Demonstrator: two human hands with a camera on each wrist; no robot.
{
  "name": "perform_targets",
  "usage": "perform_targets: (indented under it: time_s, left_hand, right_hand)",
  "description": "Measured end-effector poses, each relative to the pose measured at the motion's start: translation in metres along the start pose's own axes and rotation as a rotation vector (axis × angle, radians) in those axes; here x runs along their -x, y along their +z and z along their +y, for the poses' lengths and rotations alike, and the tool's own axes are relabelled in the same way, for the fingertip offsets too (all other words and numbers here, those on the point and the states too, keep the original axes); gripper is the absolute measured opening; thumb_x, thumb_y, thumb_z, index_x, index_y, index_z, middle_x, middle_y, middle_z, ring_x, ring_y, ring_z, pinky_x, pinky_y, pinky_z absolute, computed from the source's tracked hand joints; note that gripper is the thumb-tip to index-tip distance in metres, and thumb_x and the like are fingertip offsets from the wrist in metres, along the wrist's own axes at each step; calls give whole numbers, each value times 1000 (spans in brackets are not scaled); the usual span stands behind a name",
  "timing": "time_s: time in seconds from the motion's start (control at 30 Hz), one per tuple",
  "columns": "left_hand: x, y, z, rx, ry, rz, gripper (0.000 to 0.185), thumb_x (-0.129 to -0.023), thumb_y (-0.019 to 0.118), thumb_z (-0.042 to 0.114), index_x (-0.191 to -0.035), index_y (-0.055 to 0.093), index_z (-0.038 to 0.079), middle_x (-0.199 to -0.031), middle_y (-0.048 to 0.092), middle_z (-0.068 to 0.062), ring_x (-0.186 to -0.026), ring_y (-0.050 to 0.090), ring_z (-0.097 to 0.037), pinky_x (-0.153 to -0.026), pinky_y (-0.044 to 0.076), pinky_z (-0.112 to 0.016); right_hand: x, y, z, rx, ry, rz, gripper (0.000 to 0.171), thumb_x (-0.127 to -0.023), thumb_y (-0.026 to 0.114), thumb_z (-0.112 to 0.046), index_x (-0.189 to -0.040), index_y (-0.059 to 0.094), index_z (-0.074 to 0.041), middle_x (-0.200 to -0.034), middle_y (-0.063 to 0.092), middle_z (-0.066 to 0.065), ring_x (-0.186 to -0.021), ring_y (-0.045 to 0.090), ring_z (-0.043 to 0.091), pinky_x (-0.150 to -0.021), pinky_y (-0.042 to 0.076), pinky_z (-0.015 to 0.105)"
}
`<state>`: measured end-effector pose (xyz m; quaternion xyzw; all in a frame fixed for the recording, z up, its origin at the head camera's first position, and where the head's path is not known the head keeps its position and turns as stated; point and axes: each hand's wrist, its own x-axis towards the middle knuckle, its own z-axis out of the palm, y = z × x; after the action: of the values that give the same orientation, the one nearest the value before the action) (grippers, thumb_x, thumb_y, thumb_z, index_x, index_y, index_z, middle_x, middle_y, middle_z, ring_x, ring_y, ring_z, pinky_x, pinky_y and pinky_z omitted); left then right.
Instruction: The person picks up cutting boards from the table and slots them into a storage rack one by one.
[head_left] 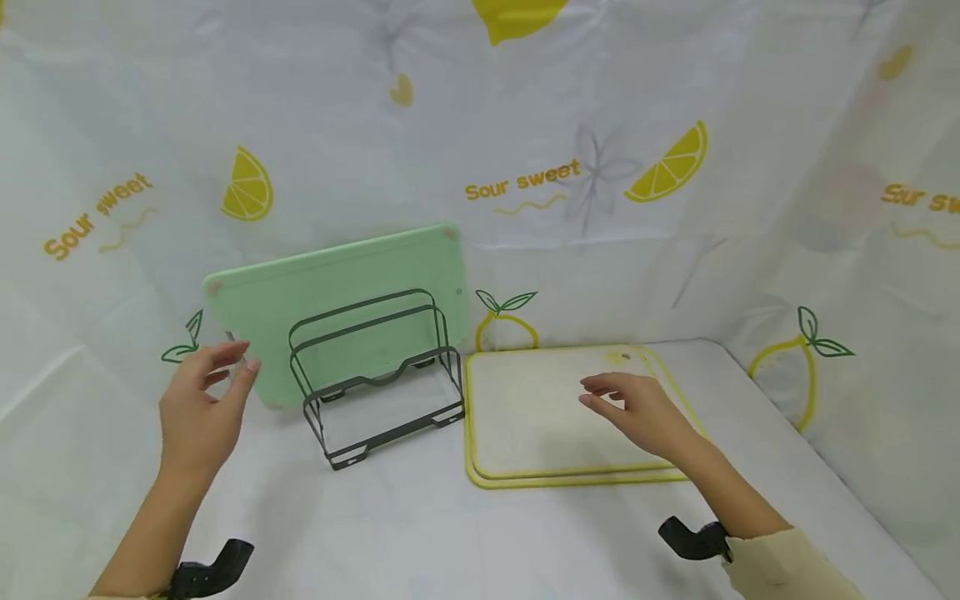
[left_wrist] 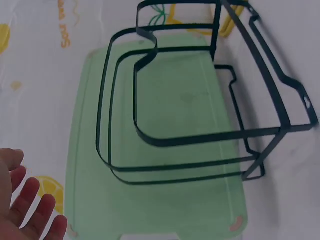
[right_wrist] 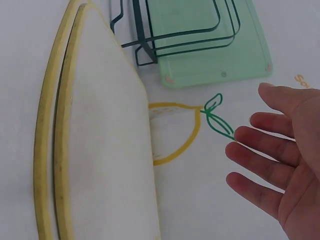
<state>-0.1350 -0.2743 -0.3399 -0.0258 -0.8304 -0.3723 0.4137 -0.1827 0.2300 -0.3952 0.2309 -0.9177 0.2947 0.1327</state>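
- The right hand (head_left: 637, 412), fingers spread and holding nothing, hovers over the stacked white plastic cutting boards with yellow rims (head_left: 525, 417), which lie flat on the tablecloth at right.
- The left hand (head_left: 201, 400), loosely open and empty, hangs beside the near-left corner of the pale green plastic cutting board (head_left: 330, 300).
- Between them stands the dark wire rack (head_left: 378, 375), slots empty.
- Farthest, the green board leans upright behind the rack against the lemon-print cloth backdrop (head_left: 675, 125), seemingly propped there.
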Motion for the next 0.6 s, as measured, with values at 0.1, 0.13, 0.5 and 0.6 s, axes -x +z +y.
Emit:
perform_targets:
  time_s: [0.1, 0.13, 0.5, 0.6]
  left_hand:
    - [11, 10, 10, -12, 161, -28, 28, -91, 71, -2, -118, 69, -1, -109, 68, -13, -106, 49, 13, -91, 37, -2]
    - [15, 14, 12, -16, 204, -39, 28, -89, 72, -3, -117, 70, -1, -109, 68, -16, -105, 53, 8, -90, 37, -3]
    - [58, 62, 32, -132, 461, -258, 29, -81, 84, 11, -109, 73, 13, -109, 71, 0, -101, 67, -20, -71, 54, -30]
    - [69, 75, 34, -123, 424, -324, 26, -85, 82, 15, -109, 72, 16, -110, 70, 3, -104, 67, -18, -71, 57, -30]
  right_hand:
    - [9, 0, 7, 12, 4, 29, 29, -98, 69, -26, -118, 73, -6, -112, 77, 5, -101, 73, 26, -86, 60, 45]
    - [13, 0, 9, 20, 7, 37, 29, -97, 69, -26, -118, 73, -7, -111, 77, 5, -100, 72, 27, -84, 60, 44]
    - [52, 16, 47, 136, 65, 170, 34, -92, 76, -27, -119, 72, -8, -118, 74, 11, -70, 62, 14, -78, 56, 41]
    - [62, 21, 58, 160, 49, 217, 35, -88, 79, -23, -118, 72, -5, -118, 73, 13, -95, 71, 29, -83, 56, 52]
